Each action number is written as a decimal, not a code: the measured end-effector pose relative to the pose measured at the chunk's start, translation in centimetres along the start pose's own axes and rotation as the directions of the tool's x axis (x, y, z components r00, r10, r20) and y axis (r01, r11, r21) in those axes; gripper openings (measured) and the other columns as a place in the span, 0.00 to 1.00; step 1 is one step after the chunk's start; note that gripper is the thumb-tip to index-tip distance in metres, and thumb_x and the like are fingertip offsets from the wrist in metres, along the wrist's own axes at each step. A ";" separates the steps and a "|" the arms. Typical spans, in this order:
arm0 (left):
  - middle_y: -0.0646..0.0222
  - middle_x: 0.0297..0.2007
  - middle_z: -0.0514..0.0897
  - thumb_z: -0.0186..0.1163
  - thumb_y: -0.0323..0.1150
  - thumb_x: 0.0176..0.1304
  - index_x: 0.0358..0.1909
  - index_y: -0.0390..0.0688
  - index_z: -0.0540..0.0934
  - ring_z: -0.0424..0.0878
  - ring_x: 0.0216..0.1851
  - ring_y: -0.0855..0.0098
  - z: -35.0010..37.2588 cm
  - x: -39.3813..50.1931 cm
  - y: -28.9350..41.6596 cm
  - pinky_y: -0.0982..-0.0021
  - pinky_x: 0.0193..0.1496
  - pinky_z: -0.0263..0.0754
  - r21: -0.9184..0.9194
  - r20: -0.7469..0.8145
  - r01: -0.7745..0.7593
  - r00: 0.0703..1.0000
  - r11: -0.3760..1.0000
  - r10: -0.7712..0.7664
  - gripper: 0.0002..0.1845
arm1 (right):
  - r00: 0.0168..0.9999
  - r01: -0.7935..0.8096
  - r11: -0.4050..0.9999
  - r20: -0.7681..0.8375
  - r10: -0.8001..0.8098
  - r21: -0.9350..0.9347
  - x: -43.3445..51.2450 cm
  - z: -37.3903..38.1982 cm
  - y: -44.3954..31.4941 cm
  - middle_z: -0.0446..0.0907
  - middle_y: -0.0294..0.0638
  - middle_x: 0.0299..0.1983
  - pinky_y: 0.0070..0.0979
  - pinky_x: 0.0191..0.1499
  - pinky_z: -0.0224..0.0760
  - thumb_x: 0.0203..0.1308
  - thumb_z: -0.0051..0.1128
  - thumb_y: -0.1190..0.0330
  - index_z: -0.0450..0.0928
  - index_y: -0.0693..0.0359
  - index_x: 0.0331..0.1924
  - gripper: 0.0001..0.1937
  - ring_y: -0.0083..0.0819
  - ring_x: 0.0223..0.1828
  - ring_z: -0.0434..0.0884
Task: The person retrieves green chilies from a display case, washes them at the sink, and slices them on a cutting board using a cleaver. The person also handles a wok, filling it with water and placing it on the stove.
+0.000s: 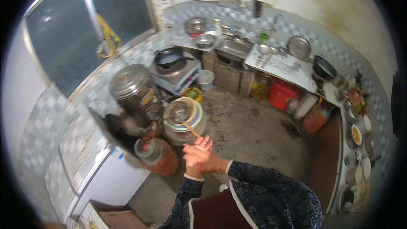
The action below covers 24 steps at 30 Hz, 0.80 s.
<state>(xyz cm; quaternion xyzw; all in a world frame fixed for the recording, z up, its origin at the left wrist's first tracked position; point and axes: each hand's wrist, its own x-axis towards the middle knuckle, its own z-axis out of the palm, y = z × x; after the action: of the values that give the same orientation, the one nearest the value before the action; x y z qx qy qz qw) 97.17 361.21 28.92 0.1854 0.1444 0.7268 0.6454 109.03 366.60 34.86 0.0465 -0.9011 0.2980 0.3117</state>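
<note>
My left hand [193, 159] and my right hand [208, 156] are pressed together in front of my body, palm against palm, with the fingers partly spread. The picture is blurred there, and no object shows between them. Just beyond the fingertips lies the wooden handle [191, 129] of a wire strainer [178, 111], which rests on a stack of basins [198, 119]. A large jar with reddish contents [163, 160] stands on the floor to the left of my hands.
A wok [168, 58] sits on a gas stove [175, 76] beyond a tall lidded metal pot [130, 81]. Farther off is a steel sink [234, 48]. A red bucket [281, 94] stands under the counter [279, 70]. Bowls and dishes line the right counter. A white appliance [111, 178] is at left.
</note>
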 end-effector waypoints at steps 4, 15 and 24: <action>0.56 0.76 0.64 0.40 0.61 0.80 0.74 0.36 0.64 0.64 0.75 0.58 1.7 8.2 -5.6 0.53 0.74 0.60 0.055 -0.068 0.174 0.983 0.983 -0.170 0.39 | 0.895 -0.420 0.851 0.013 0.447 -0.316 -6.6 -9.2 7.5 0.66 0.52 0.75 0.46 0.78 0.52 0.74 0.53 0.63 0.69 0.61 0.72 0.26 0.48 0.78 0.63; 0.69 0.47 0.83 0.52 0.55 0.79 0.51 0.47 0.80 0.78 0.51 0.67 -10.8 31.4 -6.9 0.59 0.54 0.72 0.204 -0.588 0.354 0.790 0.913 -0.175 0.21 | 0.380 -0.920 0.370 -0.066 0.923 -0.128 -16.0 -22.7 31.7 0.83 0.60 0.54 0.45 0.60 0.74 0.70 0.58 0.60 0.77 0.65 0.62 0.22 0.56 0.58 0.81; 0.74 0.41 0.83 0.59 0.51 0.76 0.46 0.50 0.80 0.79 0.42 0.71 -6.3 61.4 -11.1 0.63 0.48 0.71 0.195 -0.344 0.368 0.894 0.909 -0.288 0.15 | 0.246 -0.961 0.273 -0.335 0.909 0.034 -16.4 -41.2 44.5 0.86 0.56 0.52 0.43 0.56 0.78 0.71 0.56 0.63 0.78 0.66 0.60 0.19 0.54 0.54 0.84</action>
<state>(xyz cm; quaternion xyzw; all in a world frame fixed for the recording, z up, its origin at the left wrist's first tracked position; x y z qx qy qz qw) 98.06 423.65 23.45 0.1239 0.3649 0.6015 0.6998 132.14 424.66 28.42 -0.5722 -0.7155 0.3459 0.2023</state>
